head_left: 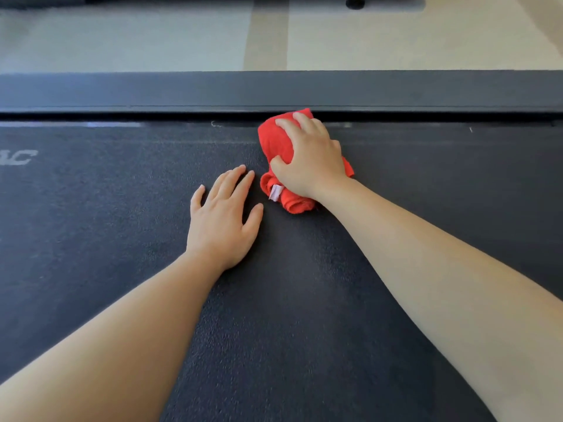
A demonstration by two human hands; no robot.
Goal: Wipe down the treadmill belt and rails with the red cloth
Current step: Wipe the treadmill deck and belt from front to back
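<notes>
The red cloth [275, 141] sits bunched at the upper middle of the frame, on the far edge of the treadmill belt [122, 208], its top end touching the dark gap just below the far rail [182, 89]. The right hand [310, 156] covers it, the grip curled over the wad with the thumb tucked against its left side, so the cloth is held and pressed down at once. The left hand [219, 220] lies flat on the belt just beside the cloth's lower end, fingers spread and holding nothing; it looks to be bracing the lean forward. The step in hand appears to be wiping the seam where belt meets rail. To do it well, I judge the cloth should run along that seam in long strokes toward one side of the frame, pressed by the palm, not the fingertips, and nudged into the gap to gather lint such as the pale fleck [217, 124] left of the cloth. The rolled lower end with its white label [275, 192] hangs loose by the wrist and could drag; tucking it under the palm would give a flatter wiping face. How clean the rail's top and the near belt are cannot be told.
</notes>
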